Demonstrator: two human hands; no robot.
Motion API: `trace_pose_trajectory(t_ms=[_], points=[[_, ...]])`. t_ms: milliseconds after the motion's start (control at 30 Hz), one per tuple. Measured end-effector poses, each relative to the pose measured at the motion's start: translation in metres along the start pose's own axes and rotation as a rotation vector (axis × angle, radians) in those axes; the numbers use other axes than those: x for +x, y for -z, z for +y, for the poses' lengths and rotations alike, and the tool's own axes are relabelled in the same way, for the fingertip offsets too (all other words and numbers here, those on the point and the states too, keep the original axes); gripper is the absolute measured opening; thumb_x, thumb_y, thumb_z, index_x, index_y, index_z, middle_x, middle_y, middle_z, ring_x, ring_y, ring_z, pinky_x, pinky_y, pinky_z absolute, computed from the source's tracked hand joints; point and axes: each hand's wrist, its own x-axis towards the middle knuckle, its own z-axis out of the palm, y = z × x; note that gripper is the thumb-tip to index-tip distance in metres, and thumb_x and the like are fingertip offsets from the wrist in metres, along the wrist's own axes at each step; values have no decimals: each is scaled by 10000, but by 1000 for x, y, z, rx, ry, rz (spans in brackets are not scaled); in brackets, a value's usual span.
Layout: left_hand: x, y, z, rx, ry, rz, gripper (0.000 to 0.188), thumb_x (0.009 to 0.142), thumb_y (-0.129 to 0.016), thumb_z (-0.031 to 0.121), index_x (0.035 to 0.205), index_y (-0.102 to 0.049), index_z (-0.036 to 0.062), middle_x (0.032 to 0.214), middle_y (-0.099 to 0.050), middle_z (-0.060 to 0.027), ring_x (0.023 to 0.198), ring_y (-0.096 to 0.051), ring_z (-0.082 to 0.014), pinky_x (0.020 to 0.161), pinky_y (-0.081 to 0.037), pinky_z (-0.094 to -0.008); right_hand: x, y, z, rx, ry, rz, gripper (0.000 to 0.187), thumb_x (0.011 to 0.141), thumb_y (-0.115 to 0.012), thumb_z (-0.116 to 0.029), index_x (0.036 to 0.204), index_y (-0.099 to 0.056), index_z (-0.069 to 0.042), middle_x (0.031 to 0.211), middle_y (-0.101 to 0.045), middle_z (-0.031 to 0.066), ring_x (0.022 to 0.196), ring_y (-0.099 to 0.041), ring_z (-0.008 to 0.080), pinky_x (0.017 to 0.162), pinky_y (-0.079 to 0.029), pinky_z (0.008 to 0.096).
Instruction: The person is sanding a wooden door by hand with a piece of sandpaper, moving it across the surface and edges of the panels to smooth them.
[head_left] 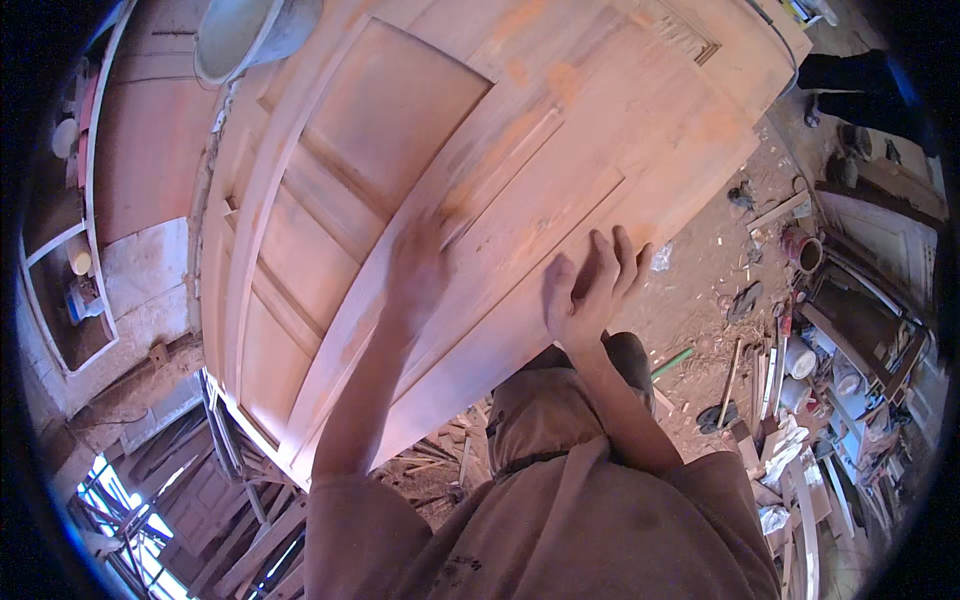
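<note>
A wooden door (590, 140) with a raised frame and recessed panels lies flat before me, orange-brown patches smeared over its surface. Motion blurs my left hand (415, 265), which is over the door beside the panel's curved edge; whether it holds anything is hidden in the blur. Near the door's close edge, my right hand (590, 290) has its fingers apart and slightly bent, and nothing shows in it. I cannot tell whether its fingertips touch the wood.
A pale bucket (240, 40) stands at the far left, next to a wooden cabinet (145, 150) with open shelves. Wood shavings litter the floor (700, 290) at right, beside a heap of scrap (800, 400). Someone's dark-clothed legs (860, 85) show at far right. Planks (255, 550) pile up lower left.
</note>
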Motion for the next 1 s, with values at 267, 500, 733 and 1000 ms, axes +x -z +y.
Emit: trace_pose_trajectory(t_ms=[267,500,733,1000], points=[[110,18,69,-186,201,-35,298,940,-623,155,1235,-628,115,1152,-619,-170,1100,-591,-413,966,-478,-501,9,0,1,-30,74,8,470,919,-639,-289,1297,-569,-19,1374,-515,252,1352,-370,511,1155,-239,631],[-17,33,0,-242,105,-98,363,892,-650,36,1243,-652,128,1308,-620,-166,1121,-597,-391,988,-481,-479,13,5,1,-31,37,6,476,917,-636,-302,1297,-569,-23,1391,-501,245,1361,-356,509,1162,-226,639],[95,17,51,-22,47,12,311,921,-656,159,1226,-609,121,1111,-622,-131,1028,-612,-338,882,-520,-460,0,0,-8,2,12,-25,471,907,-644,-309,1279,-581,-27,1382,-512,238,1365,-361,510,1164,-245,631],[105,4,53,-76,-5,124,270,954,-627,210,1205,-605,114,1107,-607,-138,1098,-590,-335,885,-516,-476,7,4,-9,-27,4,-16,462,894,-649,-273,1298,-578,-60,1392,-517,213,1392,-319,523,1157,-259,624]])
